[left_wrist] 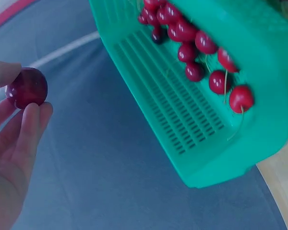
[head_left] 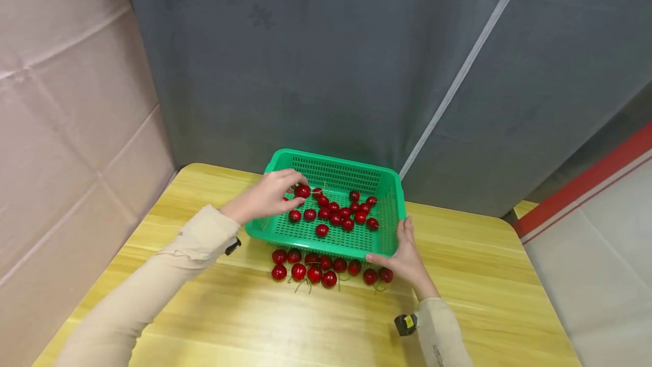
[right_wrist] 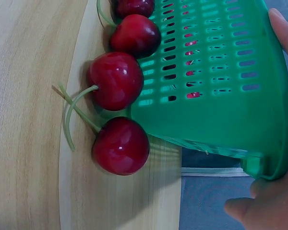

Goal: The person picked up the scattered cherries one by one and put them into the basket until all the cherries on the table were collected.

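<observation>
Over the left side of a green plastic basket (head_left: 326,249), my left hand (head_left: 267,196) pinches a dark red cherry (head_left: 303,191) between thumb and fingertips. The left wrist view shows that cherry (left_wrist: 30,88) up close, outside the basket's outline there. My right hand (head_left: 406,260) holds the basket at its near right corner, thumb along the near rim and fingers against the right side. Several cherries (head_left: 335,220) lie scattered on the basket's slotted floor, some with stems.
On the wooden table (head_left: 244,310), several more cherries (head_left: 299,272) line the basket's near side; some have green stems (right_wrist: 77,112). A grey curtain (head_left: 305,72) hangs behind the table. A pale wall covering (head_left: 66,129) stands at the left, and a red-edged white panel (head_left: 601,242) at the right.
</observation>
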`<state>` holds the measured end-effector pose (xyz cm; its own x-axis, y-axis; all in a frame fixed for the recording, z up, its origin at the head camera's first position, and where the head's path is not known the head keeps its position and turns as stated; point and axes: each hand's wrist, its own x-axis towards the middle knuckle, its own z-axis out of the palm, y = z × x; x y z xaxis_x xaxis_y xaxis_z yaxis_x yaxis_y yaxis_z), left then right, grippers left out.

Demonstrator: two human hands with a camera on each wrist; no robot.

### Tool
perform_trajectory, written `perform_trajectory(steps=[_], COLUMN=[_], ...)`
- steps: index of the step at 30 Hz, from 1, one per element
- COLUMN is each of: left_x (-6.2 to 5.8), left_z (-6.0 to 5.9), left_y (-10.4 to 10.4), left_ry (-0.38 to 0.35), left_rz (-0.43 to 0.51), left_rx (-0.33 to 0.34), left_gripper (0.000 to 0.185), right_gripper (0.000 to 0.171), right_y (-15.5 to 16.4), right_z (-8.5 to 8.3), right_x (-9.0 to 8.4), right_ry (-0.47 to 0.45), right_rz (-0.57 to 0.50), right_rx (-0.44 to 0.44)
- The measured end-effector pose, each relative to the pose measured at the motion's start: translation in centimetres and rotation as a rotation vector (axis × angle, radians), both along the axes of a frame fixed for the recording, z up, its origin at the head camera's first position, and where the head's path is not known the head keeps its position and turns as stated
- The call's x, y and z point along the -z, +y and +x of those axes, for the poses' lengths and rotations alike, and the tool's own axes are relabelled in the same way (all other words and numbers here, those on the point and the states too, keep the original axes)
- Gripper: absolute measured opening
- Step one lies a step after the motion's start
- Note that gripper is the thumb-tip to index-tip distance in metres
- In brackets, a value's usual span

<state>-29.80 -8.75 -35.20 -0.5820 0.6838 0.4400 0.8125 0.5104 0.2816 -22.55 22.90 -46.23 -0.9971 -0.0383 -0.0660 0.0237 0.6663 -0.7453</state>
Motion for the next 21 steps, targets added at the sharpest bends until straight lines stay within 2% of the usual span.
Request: perform_trajectory(steps=[6, 13, 17, 21], left_x=[-0.5, -0.6, -0.3, 0.6], left_z=[-3.2, -6.1, -7.3, -8.3], left_y=[0.4, 0.5, 0.8, 1.1], left_ry=[-0.109, -0.217, -0.238, -0.246], left_rz=[-0.044, -0.093, -0.180, -0.278], left_rx=[-0.066, -0.144, -0.187, -0.202], left_gripper=[0.018, 0.021, 0.021, 0.015], right_gripper=[0.124, 0.124, 0.124, 0.124], right_y=[-0.1, 0.1, 0.1, 0.2], right_z=[0.0, 0.3, 0.5, 0.9], right_x=[0.0, 0.0, -0.1, -0.1], right_ry=[-0.001, -0.002, -0.004, -0.001], right_rz=[-0.002, -0.009, -0.003, 0.012], right_rx=[0.002, 0.003, 0.009, 0.015])
